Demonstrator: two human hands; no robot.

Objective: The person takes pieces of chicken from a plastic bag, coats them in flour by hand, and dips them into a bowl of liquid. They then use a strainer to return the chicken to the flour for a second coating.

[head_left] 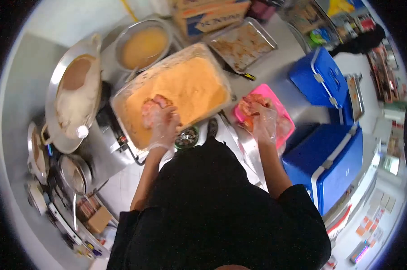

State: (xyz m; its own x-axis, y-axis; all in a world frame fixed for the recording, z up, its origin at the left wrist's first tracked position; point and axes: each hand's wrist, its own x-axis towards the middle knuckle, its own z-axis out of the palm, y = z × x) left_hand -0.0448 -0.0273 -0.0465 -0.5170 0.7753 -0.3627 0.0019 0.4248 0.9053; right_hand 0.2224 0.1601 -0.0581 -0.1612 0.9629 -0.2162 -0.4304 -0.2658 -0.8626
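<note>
Left hand [164, 128] pinches raw meat [148, 111] over powder tub [169, 64], maybe for catching crumbs; right hand [265, 123] grips other meat [249, 105] in pink tray [279, 107].

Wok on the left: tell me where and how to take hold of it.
Grip the wok by both loop handles at once: the near handle from the left, the far handle from above. They jut from opposite ends of its wide rim, so that hold should keep it level.
</note>
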